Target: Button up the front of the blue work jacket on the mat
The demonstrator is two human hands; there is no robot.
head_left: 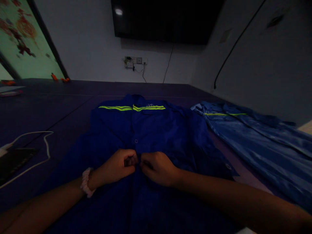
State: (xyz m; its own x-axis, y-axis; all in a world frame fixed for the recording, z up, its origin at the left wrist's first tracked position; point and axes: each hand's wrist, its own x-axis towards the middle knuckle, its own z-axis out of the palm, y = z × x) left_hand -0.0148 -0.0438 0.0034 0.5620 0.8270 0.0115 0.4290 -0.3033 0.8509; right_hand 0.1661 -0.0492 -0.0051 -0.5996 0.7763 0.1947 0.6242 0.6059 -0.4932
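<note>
A dark blue work jacket (161, 130) with yellow-green reflective strips across its chest lies spread out, front up, collar at the far end. My left hand (122, 164), with a pale scrunchie (87, 182) on the wrist, is closed on the jacket's front edge, fingers curled. Right beside it, my right hand (157, 167) pinches the same front placket from the other side. A button (136, 141) shows on the placket just beyond my hands. Whatever lies between the fingertips is hidden in the dim light.
To the right lies a second, lighter blue garment (258, 139) with a yellow strip. A dark phone (17, 162) and white cable (47, 146) are at the left. Sockets (136, 60) and a large black screen (165, 19) are on the far wall. Orange items (58, 78) stand by the door.
</note>
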